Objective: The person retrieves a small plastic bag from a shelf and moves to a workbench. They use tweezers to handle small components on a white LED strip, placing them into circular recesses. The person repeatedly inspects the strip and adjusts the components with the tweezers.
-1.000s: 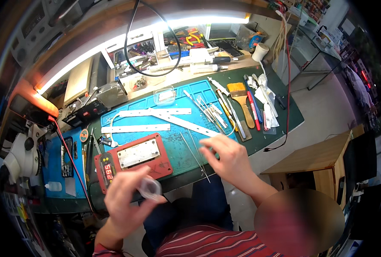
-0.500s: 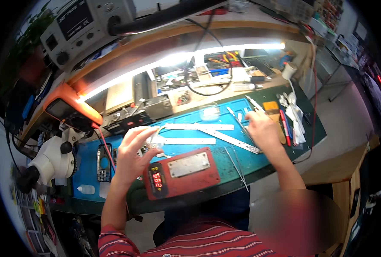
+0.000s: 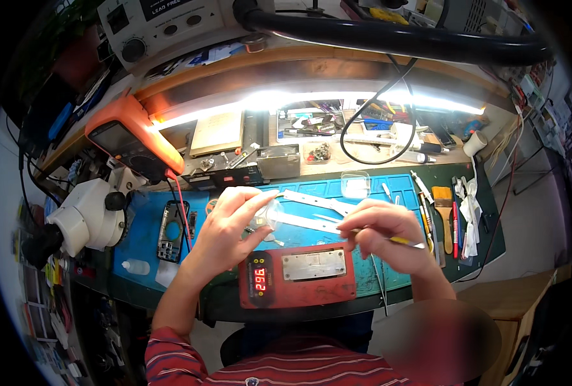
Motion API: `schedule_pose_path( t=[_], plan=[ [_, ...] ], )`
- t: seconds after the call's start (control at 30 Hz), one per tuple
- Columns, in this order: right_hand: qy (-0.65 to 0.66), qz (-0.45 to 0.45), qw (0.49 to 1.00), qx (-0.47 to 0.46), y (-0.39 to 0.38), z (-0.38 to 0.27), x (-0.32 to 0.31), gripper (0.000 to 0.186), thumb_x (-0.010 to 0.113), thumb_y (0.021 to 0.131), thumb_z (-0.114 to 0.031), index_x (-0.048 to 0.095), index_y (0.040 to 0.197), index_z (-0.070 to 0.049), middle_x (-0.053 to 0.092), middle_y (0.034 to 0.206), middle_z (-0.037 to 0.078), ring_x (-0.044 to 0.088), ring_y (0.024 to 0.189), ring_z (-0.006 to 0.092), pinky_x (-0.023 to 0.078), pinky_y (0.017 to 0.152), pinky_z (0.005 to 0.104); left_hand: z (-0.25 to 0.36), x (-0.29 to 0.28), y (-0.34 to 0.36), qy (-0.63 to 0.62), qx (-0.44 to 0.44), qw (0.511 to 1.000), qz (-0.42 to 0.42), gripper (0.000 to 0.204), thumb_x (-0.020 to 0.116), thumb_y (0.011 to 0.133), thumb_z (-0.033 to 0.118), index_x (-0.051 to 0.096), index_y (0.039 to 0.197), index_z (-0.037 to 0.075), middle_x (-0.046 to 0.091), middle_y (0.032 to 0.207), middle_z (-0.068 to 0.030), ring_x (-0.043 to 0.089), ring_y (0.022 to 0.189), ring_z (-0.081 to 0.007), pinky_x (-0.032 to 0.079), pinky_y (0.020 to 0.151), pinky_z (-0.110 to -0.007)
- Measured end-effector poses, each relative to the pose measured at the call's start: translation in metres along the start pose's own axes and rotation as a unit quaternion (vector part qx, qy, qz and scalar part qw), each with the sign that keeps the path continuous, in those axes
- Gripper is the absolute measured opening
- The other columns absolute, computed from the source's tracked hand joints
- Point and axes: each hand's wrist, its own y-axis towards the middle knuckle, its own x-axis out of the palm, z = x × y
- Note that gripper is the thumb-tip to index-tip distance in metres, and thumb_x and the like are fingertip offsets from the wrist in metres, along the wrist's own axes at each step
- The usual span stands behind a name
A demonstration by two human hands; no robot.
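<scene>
My left hand [image 3: 231,231] holds a small clear round container [image 3: 265,215] between thumb and fingers, above the red heating plate [image 3: 297,288] with its metal top and red display. My right hand [image 3: 389,238] grips a thin tool [image 3: 408,242], yellow toward the rear; its front end points toward the container. White strips [image 3: 297,198] lie behind on the blue mat [image 3: 396,184], near a small clear box [image 3: 355,187]. Long thin tweezers [image 3: 381,283] lie right of the plate, partly under my right hand.
An orange multimeter [image 3: 135,138] and white microscope [image 3: 86,225] stand left, beside a phone frame [image 3: 170,231]. A brush [image 3: 443,206], pens and crumpled tissue [image 3: 467,212] lie right. A lit shelf with tools [image 3: 305,125] runs behind; a black hose [image 3: 389,42] hangs above it.
My right hand has picked up a thin tool and moved left toward the container in my left hand, which moved forward over the mat. The view has shifted, showing more of the upper shelf.
</scene>
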Motion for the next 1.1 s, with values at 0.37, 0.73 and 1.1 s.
schedule_pose_path(
  t=[0.37, 0.73, 1.1],
  plan=[
    [-0.111, 0.040, 0.987, -0.106, -0.005, 0.036, 0.012, 0.021, 0.083, 0.086, -0.007, 0.080, 0.107, -0.003, 0.076, 0.098, 0.009, 0.075, 0.084, 0.0187, 0.059, 0.071, 0.0281, 0.012, 0.012, -0.002, -0.045, -0.005, 0.998, -0.040, 0.054, 0.083, 0.083, 0.017, 0.067, 0.133, 0.007, 0.068, 0.112, -0.0119, 0.064, 0.102, -0.0304, 0.054, 0.088, -0.042],
    [-0.180, 0.015, 0.980, -0.087, 0.001, 0.024, 0.033, 0.025, 0.082, 0.087, -0.010, 0.076, 0.111, -0.005, 0.074, 0.093, 0.007, 0.072, 0.078, 0.0189, 0.056, 0.063, 0.0283, 0.024, 0.010, 0.001, -0.072, 0.063, 0.993, -0.073, 0.061, 0.079, 0.083, 0.010, 0.061, 0.141, 0.007, 0.066, 0.121, -0.0116, 0.061, 0.112, -0.0337, 0.052, 0.098, -0.044],
    [-0.168, 0.028, 0.975, -0.144, 0.000, 0.030, 0.032, 0.022, 0.083, 0.083, -0.004, 0.077, 0.104, -0.005, 0.076, 0.095, 0.008, 0.073, 0.075, 0.0179, 0.055, 0.059, 0.0286, 0.032, 0.008, 0.005, -0.113, 0.078, 0.989, -0.059, 0.063, 0.082, 0.084, 0.016, 0.059, 0.142, 0.007, 0.069, 0.118, -0.0111, 0.064, 0.108, -0.0322, 0.053, 0.095, -0.043]
  ],
)
